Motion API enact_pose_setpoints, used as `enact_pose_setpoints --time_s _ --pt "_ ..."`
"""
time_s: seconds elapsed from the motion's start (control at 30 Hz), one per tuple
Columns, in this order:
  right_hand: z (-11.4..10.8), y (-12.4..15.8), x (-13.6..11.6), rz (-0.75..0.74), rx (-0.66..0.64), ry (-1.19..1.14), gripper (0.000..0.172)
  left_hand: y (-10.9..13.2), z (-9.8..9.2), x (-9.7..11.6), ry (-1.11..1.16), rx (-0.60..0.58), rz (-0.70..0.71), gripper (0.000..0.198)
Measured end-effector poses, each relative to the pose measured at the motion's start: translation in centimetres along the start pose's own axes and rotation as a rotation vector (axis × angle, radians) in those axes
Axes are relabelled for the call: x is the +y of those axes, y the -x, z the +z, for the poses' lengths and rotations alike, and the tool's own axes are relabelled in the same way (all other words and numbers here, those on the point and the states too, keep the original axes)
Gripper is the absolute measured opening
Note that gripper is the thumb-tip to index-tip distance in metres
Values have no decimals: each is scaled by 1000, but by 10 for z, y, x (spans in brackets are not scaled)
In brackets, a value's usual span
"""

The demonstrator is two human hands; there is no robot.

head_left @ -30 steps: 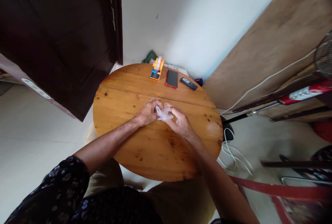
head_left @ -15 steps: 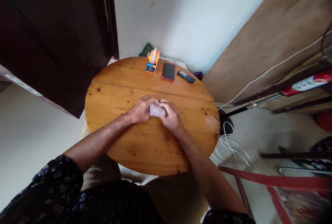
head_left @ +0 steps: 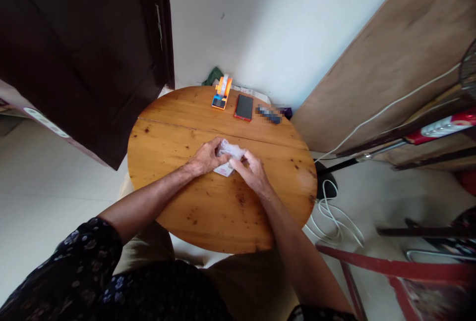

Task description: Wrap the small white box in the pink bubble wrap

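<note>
Orange dispenser [head_left: 222, 93] and phone [head_left: 244, 107] beyond left grip [head_left: 207, 158] and right grip [head_left: 256, 172], both around plastic [head_left: 233, 149]

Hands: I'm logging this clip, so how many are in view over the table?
2: the left hand is on the left side of the pale crumpled item; the right hand is on its right side. Neither is fully hidden.

A wooden table [head_left: 167, 135] bears an orange tape dispenser [head_left: 222, 92]; a red-edged phone [head_left: 244, 107]; a dark pixelated object [head_left: 269, 114].
</note>
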State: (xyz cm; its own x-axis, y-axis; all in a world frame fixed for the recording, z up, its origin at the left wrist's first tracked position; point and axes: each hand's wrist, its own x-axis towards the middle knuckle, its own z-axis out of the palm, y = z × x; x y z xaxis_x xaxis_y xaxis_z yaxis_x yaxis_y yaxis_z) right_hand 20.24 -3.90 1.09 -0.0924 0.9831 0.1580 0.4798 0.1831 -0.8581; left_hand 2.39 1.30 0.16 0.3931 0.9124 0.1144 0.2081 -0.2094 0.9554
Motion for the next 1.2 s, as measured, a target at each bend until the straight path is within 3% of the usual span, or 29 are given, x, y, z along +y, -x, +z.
enact_pose_setpoints --time_s 0.13,0.33,0.43,0.53,0.67,0.83,1.07,1.2 --pt "2 1 2 51 -74 -61 66 -1 -4 3 69 12 -52 29" --pt "2 -5 11 138 -56 -269 56 2 -14 10 341 -231 -122 41" --pt "1 -5 11 124 -30 -197 51 3 -14 7 422 -284 -101 45" --pt "1 -3 10 103 2 -101 44 2 -14 7 415 -284 -136 40" --pt "1 -3 8 97 -19 -140 42 2 -16 9 258 -238 -199 35" --pt "-1 -4 6 98 -24 -159 42 3 -15 10 178 -214 -177 35" --pt "3 -8 11 54 144 -201 39 3 -12 9 309 -310 -88 42" --pt "6 -11 12 -15 214 -176 35 2 -10 5 294 -286 -90 40"
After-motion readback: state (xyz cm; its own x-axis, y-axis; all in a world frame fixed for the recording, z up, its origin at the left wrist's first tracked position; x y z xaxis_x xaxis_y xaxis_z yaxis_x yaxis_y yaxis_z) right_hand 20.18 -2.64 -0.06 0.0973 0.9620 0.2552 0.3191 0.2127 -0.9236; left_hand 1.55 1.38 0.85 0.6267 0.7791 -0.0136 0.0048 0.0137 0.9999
